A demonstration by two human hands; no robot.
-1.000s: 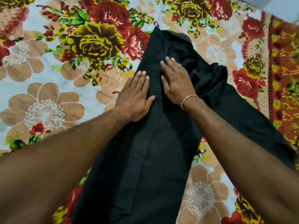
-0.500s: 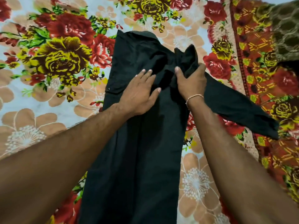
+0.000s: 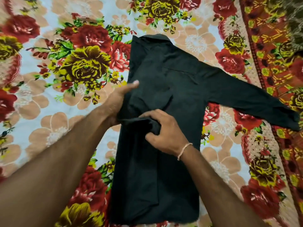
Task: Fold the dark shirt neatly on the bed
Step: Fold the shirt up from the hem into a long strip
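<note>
The dark shirt point(image 3: 164, 82) lies in the middle of the frame on the bed, on a flowered bedsheet point(image 3: 49, 99), with the collar toward the top and the hem near the bottom edge. Its left side is already folded in and makes a straight edge that runs from the upper middle down to the lower middle. One sleeve point(image 3: 246, 97) lies stretched flat to the right, and its cuff almost reaches the right edge of the frame, on the red patterned border point(image 3: 270, 71) of the sheet. To the left of the shirt the sheet is wide and free; to the right, below the sleeve, a smaller part of the sheet is free.

The left hand point(image 3: 121, 99) is at the folded left edge of the shirt. It is blurred, the thumb points up along the edge, and the other fingers are hidden under cloth, so I cannot tell if it grips. The right hand point(image 3: 164, 130) is in the centre with curled fingers and holds a bunched fold of the dark cloth. A thin bracelet point(image 3: 184, 150) is on its wrist.

Half a second ago the right hand pinched cloth higher, near the collar, and the left hand lay flat on the shirt. Now both hands are lower, and the right sleeve lies more spread out.

No containers are in view.
</note>
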